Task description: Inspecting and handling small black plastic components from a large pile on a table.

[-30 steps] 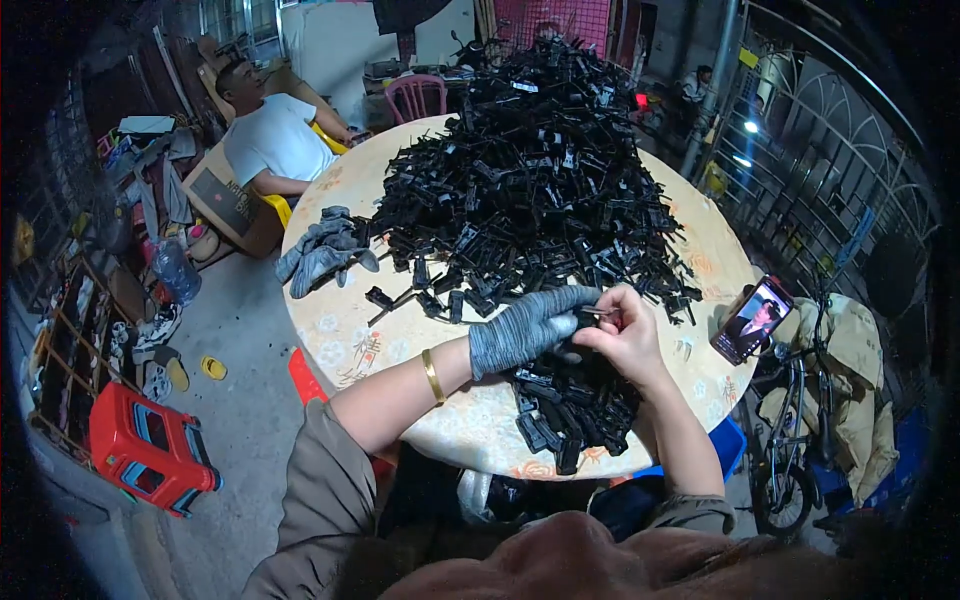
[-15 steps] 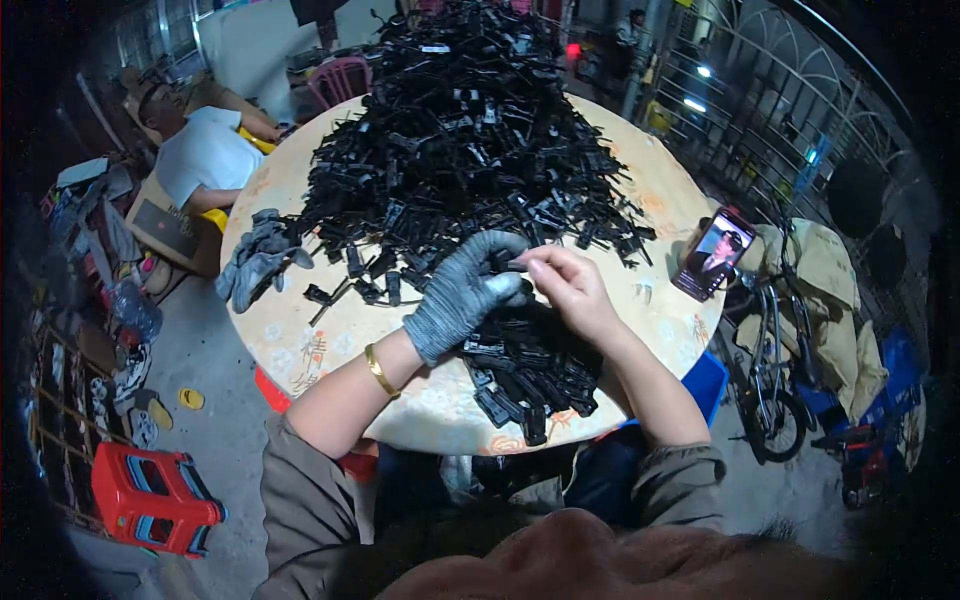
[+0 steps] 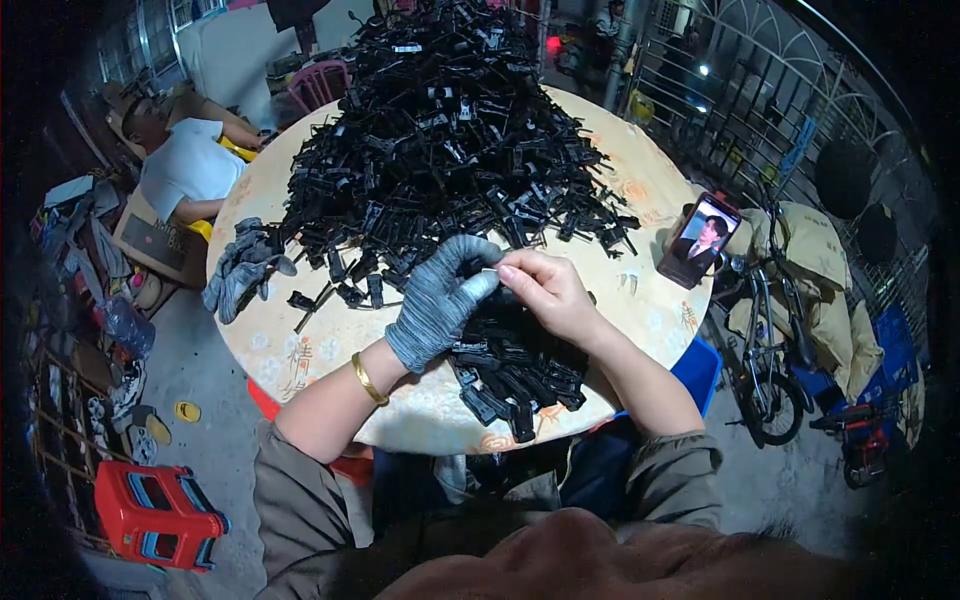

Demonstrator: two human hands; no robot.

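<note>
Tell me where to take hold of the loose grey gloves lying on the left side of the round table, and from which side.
Grip the grey gloves at the bunched middle, coming from above and from the table's left rim. They lie limp and flat in a crumpled heap with bare tabletop on that side, while the pile of black plastic parts crowds their right. A pinch there would probably lift them together.

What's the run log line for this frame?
left hand: gloved, pinching small black part | right hand: bare, on same part | big parts heap behind | table
</note>
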